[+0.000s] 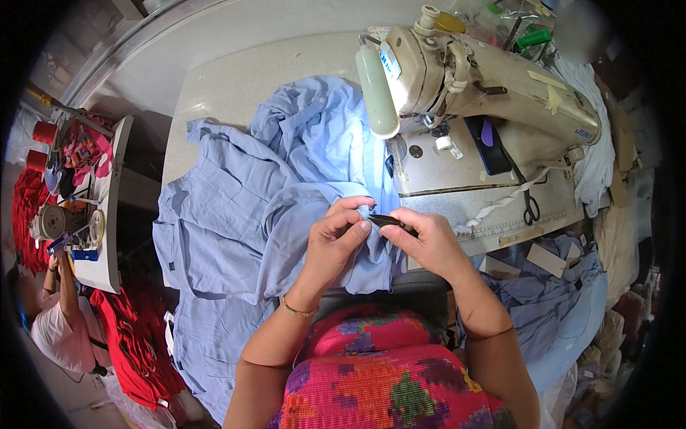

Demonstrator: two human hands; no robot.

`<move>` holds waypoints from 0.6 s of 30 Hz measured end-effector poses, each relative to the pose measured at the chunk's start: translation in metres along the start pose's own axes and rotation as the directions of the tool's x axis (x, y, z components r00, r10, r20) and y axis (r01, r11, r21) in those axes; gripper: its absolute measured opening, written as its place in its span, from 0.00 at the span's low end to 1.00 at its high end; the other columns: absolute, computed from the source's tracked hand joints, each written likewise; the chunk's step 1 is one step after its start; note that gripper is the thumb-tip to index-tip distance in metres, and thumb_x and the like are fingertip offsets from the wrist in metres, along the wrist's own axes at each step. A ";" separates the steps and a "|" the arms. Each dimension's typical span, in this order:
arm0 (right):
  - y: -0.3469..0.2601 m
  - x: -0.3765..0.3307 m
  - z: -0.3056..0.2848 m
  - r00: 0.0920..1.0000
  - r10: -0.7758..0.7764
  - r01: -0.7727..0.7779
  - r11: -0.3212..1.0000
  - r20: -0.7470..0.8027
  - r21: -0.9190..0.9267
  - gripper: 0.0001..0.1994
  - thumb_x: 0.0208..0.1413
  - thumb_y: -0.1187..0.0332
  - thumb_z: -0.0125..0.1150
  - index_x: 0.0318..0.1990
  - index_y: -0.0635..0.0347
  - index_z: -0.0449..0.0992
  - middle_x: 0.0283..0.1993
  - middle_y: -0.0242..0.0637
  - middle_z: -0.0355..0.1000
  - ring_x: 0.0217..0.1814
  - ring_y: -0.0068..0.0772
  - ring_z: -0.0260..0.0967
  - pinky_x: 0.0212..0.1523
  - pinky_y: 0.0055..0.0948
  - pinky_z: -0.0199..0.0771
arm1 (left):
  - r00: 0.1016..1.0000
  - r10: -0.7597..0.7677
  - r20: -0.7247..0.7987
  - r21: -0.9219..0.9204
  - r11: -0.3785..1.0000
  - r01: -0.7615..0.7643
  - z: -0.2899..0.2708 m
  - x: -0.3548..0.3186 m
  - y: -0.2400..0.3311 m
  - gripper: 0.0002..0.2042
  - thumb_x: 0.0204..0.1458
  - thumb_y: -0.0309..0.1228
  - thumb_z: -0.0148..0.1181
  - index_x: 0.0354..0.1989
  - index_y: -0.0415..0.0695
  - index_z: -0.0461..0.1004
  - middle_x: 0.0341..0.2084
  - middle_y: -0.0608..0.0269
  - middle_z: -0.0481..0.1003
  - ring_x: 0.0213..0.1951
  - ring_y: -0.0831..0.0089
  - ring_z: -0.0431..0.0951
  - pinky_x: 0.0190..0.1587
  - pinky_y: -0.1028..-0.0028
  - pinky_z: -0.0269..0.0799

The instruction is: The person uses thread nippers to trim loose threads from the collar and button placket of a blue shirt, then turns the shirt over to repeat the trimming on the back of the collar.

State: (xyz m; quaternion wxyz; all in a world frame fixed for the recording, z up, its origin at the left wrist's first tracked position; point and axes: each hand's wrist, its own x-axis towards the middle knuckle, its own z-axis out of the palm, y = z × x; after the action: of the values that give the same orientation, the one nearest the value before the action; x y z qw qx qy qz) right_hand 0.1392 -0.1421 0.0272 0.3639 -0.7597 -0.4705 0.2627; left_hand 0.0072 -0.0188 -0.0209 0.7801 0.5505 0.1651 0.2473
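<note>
Between finger and thumb, my left hand [336,234] pinches a small bit of a light blue garment [232,189] near the table's front edge. My right hand [430,242] grips black thread snips [386,220], whose tips touch or nearly touch the pinched cloth. Both hands are close together, just in front of the sewing machine [493,86]. The rest of the garment lies bunched to the left and hangs over the front edge. A lamp [377,93] on the machine head lights part of it brightly.
Dark scissors [530,207], a phone [488,146] and a twisted white strip [500,204] lie on the machine bed's right. More blue cloth [543,300] is heaped at lower right. At far left, another person [61,325] sits by a second machine table [114,214] with red garments [136,350].
</note>
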 end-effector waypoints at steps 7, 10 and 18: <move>0.003 0.000 0.002 1.000 -0.025 0.025 1.000 -0.007 -0.009 0.12 0.53 0.59 0.56 0.31 0.59 0.72 0.18 0.43 0.64 0.19 0.40 0.65 0.21 0.32 0.61 | 1.000 0.007 -0.005 0.009 1.000 -0.007 0.002 0.000 0.003 0.04 0.49 0.21 0.56 0.23 0.37 0.71 0.45 0.64 0.68 0.31 0.86 0.62 0.32 0.84 0.58; 0.010 -0.002 0.006 0.994 -0.042 0.050 0.995 -0.106 0.081 0.10 0.53 0.61 0.56 0.33 0.59 0.72 0.18 0.40 0.65 0.19 0.36 0.64 0.22 0.29 0.62 | 1.000 0.018 0.003 0.027 0.999 -0.018 0.000 0.001 0.000 0.04 0.49 0.21 0.56 0.23 0.37 0.71 0.46 0.63 0.68 0.32 0.86 0.63 0.33 0.84 0.59; 0.045 0.019 -0.012 0.867 -0.180 -0.147 0.800 -0.465 -0.582 0.11 0.55 0.65 0.53 0.45 0.54 0.71 0.34 0.39 0.71 0.31 0.37 0.68 0.39 0.37 0.65 | 0.996 0.085 0.001 0.082 0.993 -0.085 -0.003 -0.001 -0.001 0.02 0.48 0.22 0.56 0.26 0.37 0.71 0.51 0.59 0.65 0.44 0.77 0.64 0.48 0.77 0.59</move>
State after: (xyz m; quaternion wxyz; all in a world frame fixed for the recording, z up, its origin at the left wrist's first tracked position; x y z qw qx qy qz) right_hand 0.1798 -0.1415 -0.0021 0.2158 -0.8721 -0.4256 -0.1084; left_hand 0.0054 -0.0174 -0.0229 0.7453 0.5882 0.1526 0.2743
